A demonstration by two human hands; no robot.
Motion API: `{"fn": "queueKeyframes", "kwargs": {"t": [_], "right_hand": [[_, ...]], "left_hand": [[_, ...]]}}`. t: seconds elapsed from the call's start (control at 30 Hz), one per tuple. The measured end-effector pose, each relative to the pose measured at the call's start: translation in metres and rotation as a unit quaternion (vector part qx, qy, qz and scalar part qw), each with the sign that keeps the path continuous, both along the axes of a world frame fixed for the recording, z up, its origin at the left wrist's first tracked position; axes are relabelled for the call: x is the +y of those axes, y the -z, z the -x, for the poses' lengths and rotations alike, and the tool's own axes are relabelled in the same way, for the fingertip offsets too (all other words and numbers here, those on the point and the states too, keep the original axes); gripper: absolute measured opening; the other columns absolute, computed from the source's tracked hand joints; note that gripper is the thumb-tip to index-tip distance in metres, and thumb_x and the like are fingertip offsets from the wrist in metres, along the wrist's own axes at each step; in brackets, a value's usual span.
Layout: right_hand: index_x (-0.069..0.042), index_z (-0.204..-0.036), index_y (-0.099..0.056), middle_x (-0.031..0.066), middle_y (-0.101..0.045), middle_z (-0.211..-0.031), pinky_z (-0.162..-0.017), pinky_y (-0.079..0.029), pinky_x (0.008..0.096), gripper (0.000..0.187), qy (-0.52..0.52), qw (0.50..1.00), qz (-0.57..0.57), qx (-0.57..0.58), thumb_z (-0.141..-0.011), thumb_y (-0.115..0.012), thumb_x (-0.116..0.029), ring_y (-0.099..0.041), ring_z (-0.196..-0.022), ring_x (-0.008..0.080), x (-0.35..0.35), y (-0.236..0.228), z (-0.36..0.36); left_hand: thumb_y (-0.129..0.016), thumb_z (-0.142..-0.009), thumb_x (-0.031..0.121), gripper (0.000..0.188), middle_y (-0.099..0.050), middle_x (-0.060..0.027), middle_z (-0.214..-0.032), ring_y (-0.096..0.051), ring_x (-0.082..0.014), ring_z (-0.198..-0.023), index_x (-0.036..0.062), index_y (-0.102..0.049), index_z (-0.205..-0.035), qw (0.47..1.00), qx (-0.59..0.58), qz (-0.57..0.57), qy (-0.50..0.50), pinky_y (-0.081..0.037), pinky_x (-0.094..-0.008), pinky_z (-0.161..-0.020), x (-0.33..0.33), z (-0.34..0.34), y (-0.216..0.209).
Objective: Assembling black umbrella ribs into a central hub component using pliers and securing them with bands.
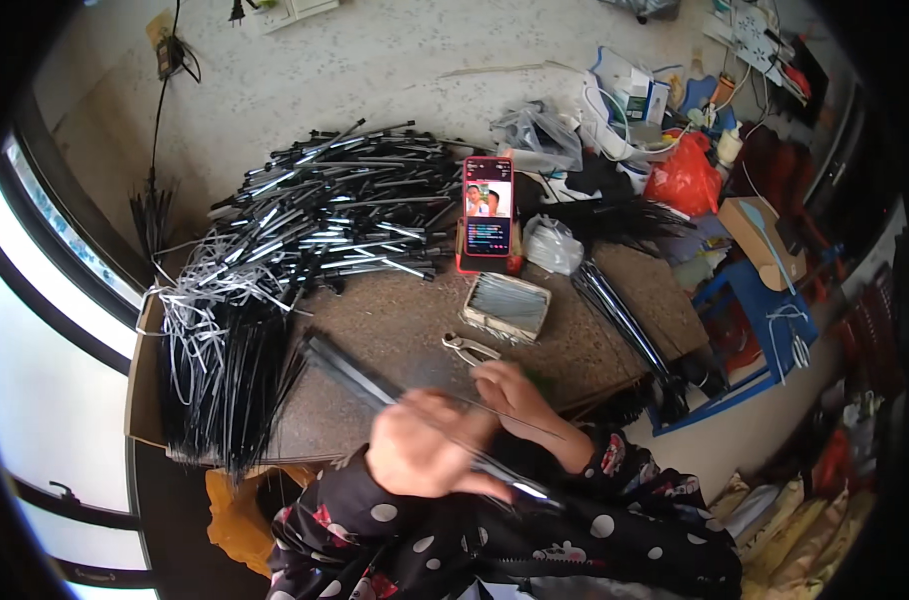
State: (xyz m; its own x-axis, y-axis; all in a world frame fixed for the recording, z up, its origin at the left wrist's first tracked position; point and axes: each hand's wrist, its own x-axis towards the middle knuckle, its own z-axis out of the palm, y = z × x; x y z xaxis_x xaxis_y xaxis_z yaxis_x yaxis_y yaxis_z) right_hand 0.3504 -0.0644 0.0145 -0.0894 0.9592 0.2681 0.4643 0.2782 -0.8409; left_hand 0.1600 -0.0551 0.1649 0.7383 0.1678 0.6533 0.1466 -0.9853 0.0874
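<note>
My left hand (pixel 422 447) grips a long black and silver rod (pixel 367 380) that runs from the tabletop up toward my chest, its lower end (pixel 523 487) shiny. My right hand (pixel 520 395) sits just right of it and pinches a thin wire (pixel 520 422) that crosses the rod. Both hands are blurred by motion. Metal pliers (pixel 469 348) lie on the brown tabletop (pixel 395 320) just beyond my right hand. A small open box of thin wires (pixel 507 307) stands behind the pliers.
A big heap of black and silver rods (pixel 325 215) covers the table's far left, with loose ones (pixel 220 380) hanging over its left edge. A phone in a red case (pixel 488 212) stands upright mid-table. Plastic bags, boxes and a red bag (pixel 685 175) clutter the right.
</note>
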Motion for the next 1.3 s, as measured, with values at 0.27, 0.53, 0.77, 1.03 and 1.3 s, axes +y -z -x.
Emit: {"fn": "queueKeyframes", "kwargs": {"t": [0.27, 0.53, 0.77, 1.03, 1.3], "right_hand": [[0.003, -0.125, -0.042, 0.002, -0.045, -0.067, -0.05, -0.035, 0.0209, 0.045, -0.031, 0.826, 0.142, 0.545, -0.086, -0.052, -0.02, -0.041, -0.057, 0.0093, -0.014, -0.114, -0.084], [-0.011, -0.142, -0.029, 0.0201, -0.051, -0.122, -0.089, -0.041, 0.0383, 0.064, 0.409, 0.785, -0.284, -0.369, -0.084, -0.054, 0.0, -0.052, -0.107, 0.0344, -0.022, -0.082, -0.255], [-0.007, -0.134, -0.043, 0.0195, -0.046, -0.13, -0.1, -0.033, 0.0403, 0.058, 0.327, 0.824, 0.15, -0.438, -0.079, -0.062, -0.004, -0.045, -0.118, 0.0352, -0.02, 0.031, -0.283], [0.001, -0.12, -0.05, 0.0195, -0.049, -0.12, -0.097, -0.034, 0.0415, 0.04, 0.318, 0.87, -0.048, -0.375, -0.085, -0.059, -0.014, -0.045, -0.113, 0.0369, -0.031, -0.019, -0.197], [0.002, -0.109, -0.056, 0.0192, -0.047, -0.123, -0.099, -0.034, 0.0405, 0.035, 0.098, 0.953, -0.025, -0.287, -0.077, -0.064, -0.011, -0.044, -0.116, 0.0358, -0.021, -0.052, -0.066]], "left_hand": [[-0.063, -0.081, 0.029, 0.045, -0.06, -0.0172, -0.107, -0.056, -0.0301, -0.106, -0.0005, -0.056, -0.114, 0.983, -0.028, 0.088, 0.158, -0.045, -0.0421, -0.091, 0.006, -0.014, 0.034], [-0.063, -0.079, 0.014, 0.032, -0.063, -0.0117, -0.085, -0.062, -0.0282, -0.08, 0.0073, -0.06, -0.11, 0.875, -0.054, 0.218, -0.43, -0.05, -0.0347, -0.071, 0.062, 0.143, 0.116], [-0.066, -0.074, 0.019, 0.026, -0.057, -0.0093, -0.095, -0.054, -0.029, -0.094, 0.0026, -0.06, -0.094, 0.656, 0.007, 0.021, -0.755, -0.045, -0.0376, -0.079, 0.112, 0.206, 0.155], [-0.071, -0.07, 0.023, 0.031, -0.055, -0.0069, -0.086, -0.053, -0.029, -0.091, 0.0088, -0.058, -0.094, 0.705, 0.027, 0.199, -0.68, -0.044, -0.0376, -0.07, 0.107, 0.204, 0.16], [-0.07, -0.071, 0.021, 0.026, -0.057, -0.0089, -0.086, -0.057, -0.0295, -0.083, 0.0075, -0.056, -0.088, 0.739, -0.15, 0.081, -0.651, -0.047, -0.0418, -0.067, 0.107, 0.197, 0.109]]}}
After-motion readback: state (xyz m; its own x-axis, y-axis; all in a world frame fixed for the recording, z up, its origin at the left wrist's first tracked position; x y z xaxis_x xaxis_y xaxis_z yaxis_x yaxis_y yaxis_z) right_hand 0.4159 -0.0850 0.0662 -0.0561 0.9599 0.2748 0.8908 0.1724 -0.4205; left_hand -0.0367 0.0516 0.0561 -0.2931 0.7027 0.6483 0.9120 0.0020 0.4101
